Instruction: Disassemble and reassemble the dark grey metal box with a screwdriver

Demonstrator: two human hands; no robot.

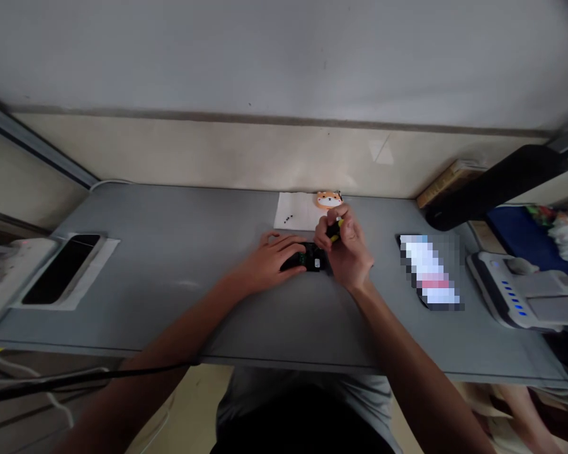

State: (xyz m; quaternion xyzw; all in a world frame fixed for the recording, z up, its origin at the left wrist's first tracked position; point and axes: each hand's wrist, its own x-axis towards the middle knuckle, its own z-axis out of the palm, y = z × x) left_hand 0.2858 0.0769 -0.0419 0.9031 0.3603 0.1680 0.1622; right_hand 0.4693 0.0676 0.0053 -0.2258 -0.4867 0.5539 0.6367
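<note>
On the grey desk [170, 239] lies a small, dark, elongated device [316, 260] with a patch of green circuit board and a small white label. My left hand [272, 261] grips its left end, thumb at the near edge and fingers over the top. Over the device's right end, my right hand [348, 249] is wrapped round a black and yellow handle [334, 231], which looks like a screwdriver. Its tip is hidden behind the hand. Behind the device, several tiny dark screws [288, 219] rest on a white paper [298, 205].
An orange-and-white animal-faced item [329, 200] sits on the paper. To the left are a dark phone [61, 270] and a white box [9, 271]. At right lie a lit phone [430, 271], a long black case [497, 186] and a white-grey device with blue lights [511, 293].
</note>
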